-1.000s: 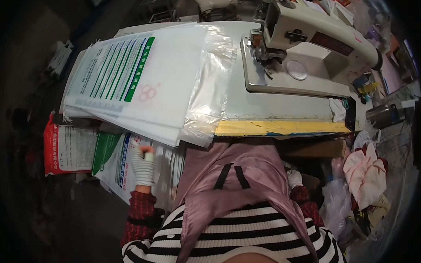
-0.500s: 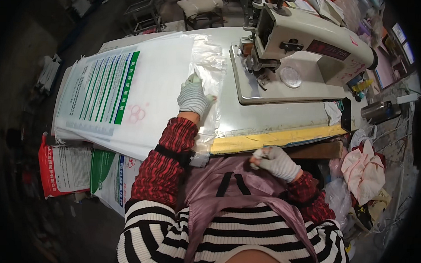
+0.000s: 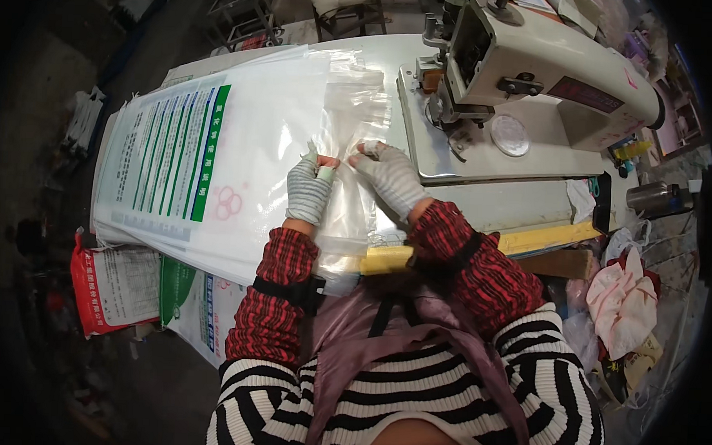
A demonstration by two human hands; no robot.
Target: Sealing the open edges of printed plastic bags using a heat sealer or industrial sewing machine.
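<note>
A stack of white printed sacks (image 3: 265, 125) lies on the table, with clear plastic liners (image 3: 348, 222) sticking out past their right ends. At the line where sack meets liner, my left hand (image 3: 308, 189), in a striped fingerless glove, has its thumb and fingers closed on the plastic liner. Just to its right, my gloved right hand (image 3: 393, 178) pinches the same film between thumb and fingertips. The film is bunched and creased between the two hands, which are close but apart. Exactly how many layers they grip cannot be made out.
A cream industrial sewing machine (image 3: 549, 80) stands on the table at the right. Yellow tape (image 3: 528, 238) runs along the near table edge. Below the left side hang red (image 3: 91, 284) and green-and-white sacks (image 3: 184, 303). Cloths (image 3: 624, 302) and a metal flask (image 3: 652, 199) are far right.
My right hand has come up from the near table edge to the liner and pinches it. My left hand has shifted slightly left and nearer, and the film is now gathered between the hands.
</note>
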